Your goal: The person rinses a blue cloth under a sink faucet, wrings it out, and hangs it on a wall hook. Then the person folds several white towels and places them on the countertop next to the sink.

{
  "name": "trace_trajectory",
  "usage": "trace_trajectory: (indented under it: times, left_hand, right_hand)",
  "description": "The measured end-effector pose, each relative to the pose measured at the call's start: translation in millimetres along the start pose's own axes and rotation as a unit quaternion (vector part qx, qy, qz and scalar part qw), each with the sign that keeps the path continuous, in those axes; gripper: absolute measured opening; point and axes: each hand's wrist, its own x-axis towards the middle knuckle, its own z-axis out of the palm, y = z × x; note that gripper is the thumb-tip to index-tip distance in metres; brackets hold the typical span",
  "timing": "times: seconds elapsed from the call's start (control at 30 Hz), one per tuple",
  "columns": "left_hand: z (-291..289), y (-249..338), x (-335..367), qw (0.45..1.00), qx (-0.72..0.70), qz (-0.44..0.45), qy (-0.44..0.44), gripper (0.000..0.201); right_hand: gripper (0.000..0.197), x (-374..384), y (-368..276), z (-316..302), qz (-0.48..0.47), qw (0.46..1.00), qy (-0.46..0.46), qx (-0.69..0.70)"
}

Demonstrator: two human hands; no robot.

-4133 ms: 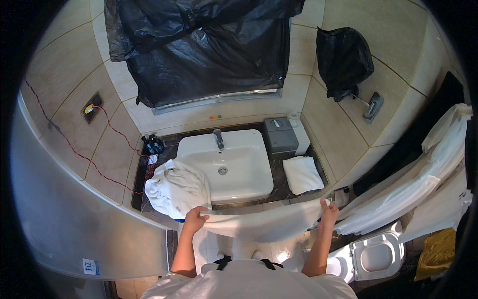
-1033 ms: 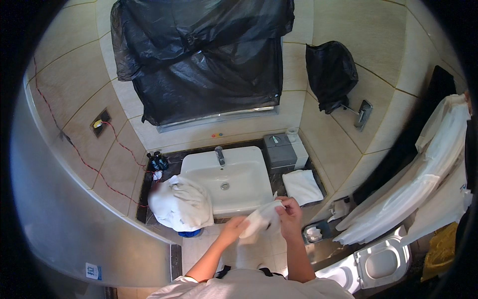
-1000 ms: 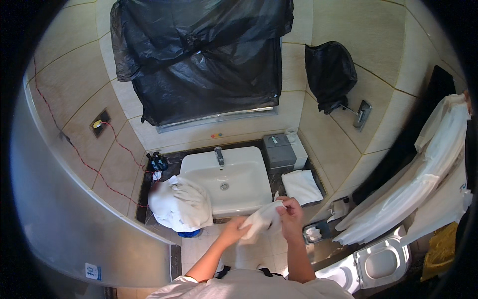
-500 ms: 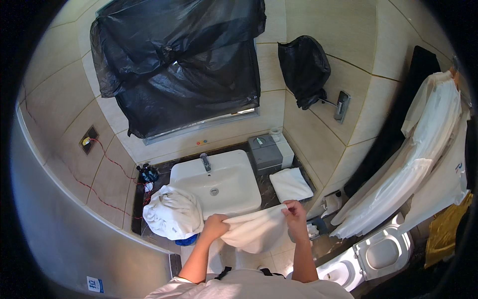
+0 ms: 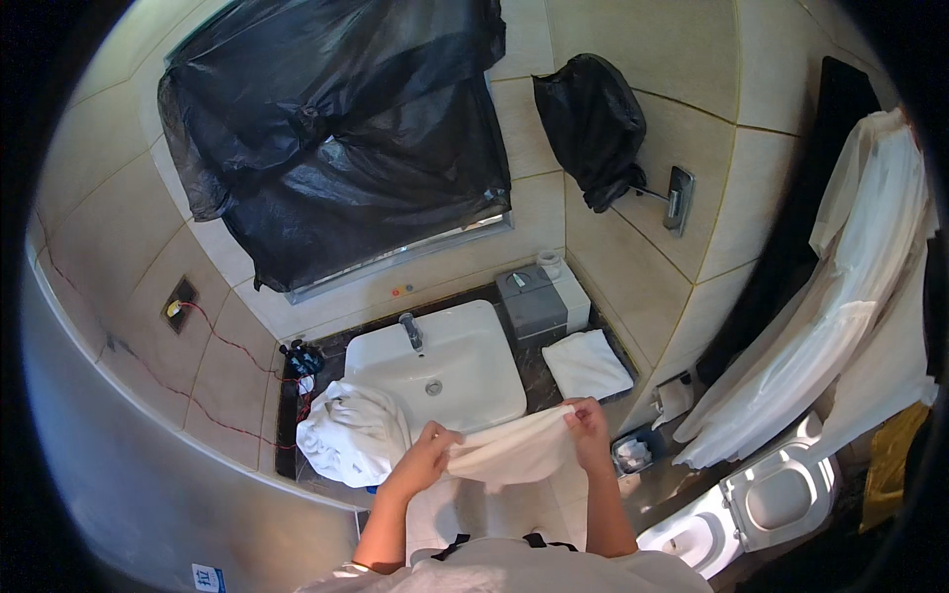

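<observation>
A white towel (image 5: 516, 453) is stretched between my two hands, just in front of the white sink (image 5: 484, 381). My left hand (image 5: 428, 457) pinches its left end, and my right hand (image 5: 587, 427) grips its upper right corner. The cloth sags in the middle and hangs clear of the basin. Left of the basin, close to my left hand, lies a crumpled heap of white towels (image 5: 351, 435). A flat, folded white towel (image 5: 588, 366) rests on the dark counter beyond my right hand.
A chrome faucet (image 5: 411, 331) stands behind the basin. Grey and white boxes (image 5: 534, 304) fill the counter's back right corner. At the right are a toilet (image 5: 781, 499), a waste bin (image 5: 633, 453) and hanging white garments (image 5: 840, 296). Black plastic (image 5: 346, 138) covers the wall mirror.
The towel between my hands is now gathered into a shallower, narrower fold. My left hand has tilted upward slightly. The whole view has shifted a little.
</observation>
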Motion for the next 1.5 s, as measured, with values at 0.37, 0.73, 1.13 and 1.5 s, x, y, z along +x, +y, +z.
trace_trajectory:
  times: [0.37,0.73,1.13,1.5]
  left_hand:
    - [76.4,-22.8,16.8,0.982,0.103,-0.024,-0.155,0.028]
    - [98.2,39.4,50.9,0.955,0.161,0.245,-0.055,0.028]
    - [52.0,-1.7,133.2,0.951,0.131,0.275,-0.05,0.027]
    - [20.6,-47.7,202.9,0.938,-0.209,0.218,0.172,0.03]
  right_hand:
    - [0.015,22.7,-18.9,-8.4,-0.028,0.999,0.012,-0.014]
    - [0.007,19.1,-5.3,-49.1,0.024,0.99,0.116,-0.075]
    - [0.005,66.7,-9.0,-64.0,-0.046,0.962,0.224,-0.153]
    - [0.01,104.4,-58.7,-1.4,-0.049,0.959,0.265,-0.092]
